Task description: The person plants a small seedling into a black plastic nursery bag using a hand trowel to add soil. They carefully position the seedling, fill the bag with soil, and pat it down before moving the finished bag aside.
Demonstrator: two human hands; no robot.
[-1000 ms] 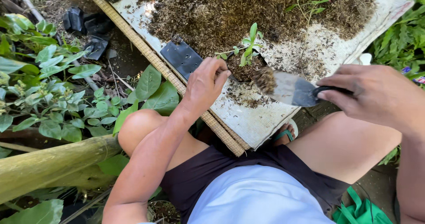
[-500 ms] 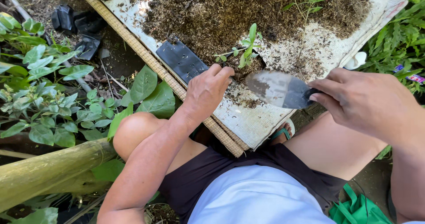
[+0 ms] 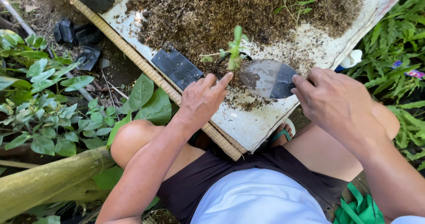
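My left hand rests on the rim of a small black pot filled with soil, its fingers spread against the near side. A green seedling stands upright in that pot. My right hand is closed on the handle of a metal trowel. The trowel's blade lies tilted over the pot's right side, with a little soil on it. Both sit on a white sheet heaped with dry brown soil mix.
A flat black planting bag lies on the sheet left of the pot. A woven mat edge runs diagonally under the sheet. Leafy plants crowd the left, ferns the right. A bamboo pole lies lower left.
The trowel has swung left and now lies over the pot beside the seedling. My left hand's fingers have opened along the pot's rim.
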